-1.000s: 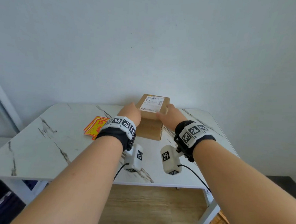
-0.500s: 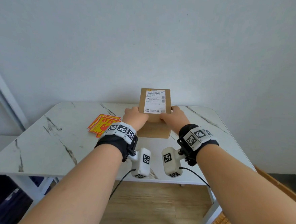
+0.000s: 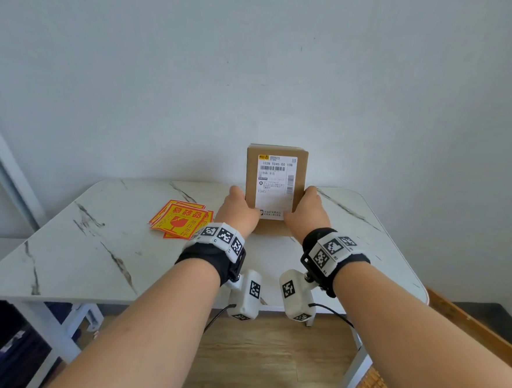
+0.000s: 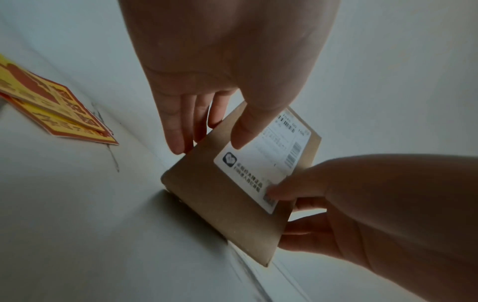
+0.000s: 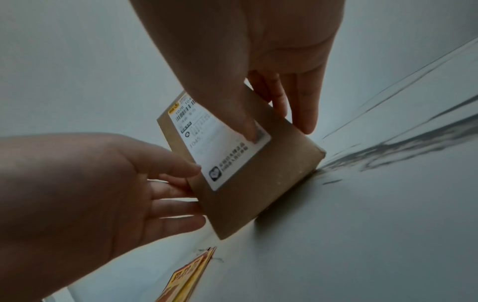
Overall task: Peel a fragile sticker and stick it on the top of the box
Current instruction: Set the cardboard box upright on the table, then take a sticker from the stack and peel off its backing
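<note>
Head view: both hands [image 3: 238,212] [image 3: 306,214] grip box [image 3: 275,180] on marble table [image 3: 92,258] by white wall [image 3: 257,72]

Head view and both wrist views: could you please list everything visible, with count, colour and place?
box: one, brown, tipped up on the table's far middle, held from both sides
label: one, white, on the box face toward the camera
stickers: small stack, yellow and red, on the table left of the box
table: one, white marble
floor: wooden, below
left hand: grips the box's left side
right hand: grips its right side
wrist cameras: two, white, under the wrists
</note>
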A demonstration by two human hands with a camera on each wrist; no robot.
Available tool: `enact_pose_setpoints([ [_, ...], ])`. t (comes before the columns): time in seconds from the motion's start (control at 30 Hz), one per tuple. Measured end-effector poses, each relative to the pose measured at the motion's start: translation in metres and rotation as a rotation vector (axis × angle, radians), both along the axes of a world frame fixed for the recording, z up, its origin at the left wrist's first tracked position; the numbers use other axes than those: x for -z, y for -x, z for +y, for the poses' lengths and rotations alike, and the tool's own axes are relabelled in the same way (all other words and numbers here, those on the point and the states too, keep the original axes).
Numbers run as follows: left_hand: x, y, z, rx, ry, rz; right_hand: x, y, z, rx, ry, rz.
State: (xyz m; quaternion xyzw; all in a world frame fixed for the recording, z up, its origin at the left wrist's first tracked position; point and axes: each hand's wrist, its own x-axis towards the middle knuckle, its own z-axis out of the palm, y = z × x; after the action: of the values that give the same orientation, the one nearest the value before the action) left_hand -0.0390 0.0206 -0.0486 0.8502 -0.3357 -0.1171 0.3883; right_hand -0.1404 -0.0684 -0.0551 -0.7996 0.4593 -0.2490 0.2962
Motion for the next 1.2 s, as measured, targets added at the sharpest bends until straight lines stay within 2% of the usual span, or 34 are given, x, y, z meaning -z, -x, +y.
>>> enact_pose_setpoints([
  [0.2, 0.004, -0.001, 0.000, 0.089, -0.187, 0.045, 0.004, -0.001, 0.004, 0.046, -0.103, 0.076],
  [0.37, 0.000, -0.011, 0.007, 0.088, -0.252, -0.039, -0.003, 0.004, 0.006, 0.079, -0.105, 0.148],
  [0.63, 0.005, -0.043, 0.040, 0.044, -0.339, -0.074, -0.013, -0.014, 0.035, -0.164, -0.043, 0.249],
  [0.73, 0.009, -0.061, 0.062, -0.037, -0.415, -0.108, -0.013, -0.031, 0.051, -0.243, 0.009, 0.283],
  [0.9, 0.015, -0.091, 0.096, -0.121, -0.436, -0.132, -0.004, -0.067, 0.073, -0.346, 0.000, 0.308],
  [1.07, 0.025, -0.108, 0.107, -0.035, -0.641, -0.152, 0.002, -0.099, 0.088, -0.407, -0.030, 0.372],
  [1.2, 0.030, -0.111, 0.108, 0.020, -0.692, -0.188, 0.006, -0.111, 0.093, -0.462, -0.043, 0.440],
])
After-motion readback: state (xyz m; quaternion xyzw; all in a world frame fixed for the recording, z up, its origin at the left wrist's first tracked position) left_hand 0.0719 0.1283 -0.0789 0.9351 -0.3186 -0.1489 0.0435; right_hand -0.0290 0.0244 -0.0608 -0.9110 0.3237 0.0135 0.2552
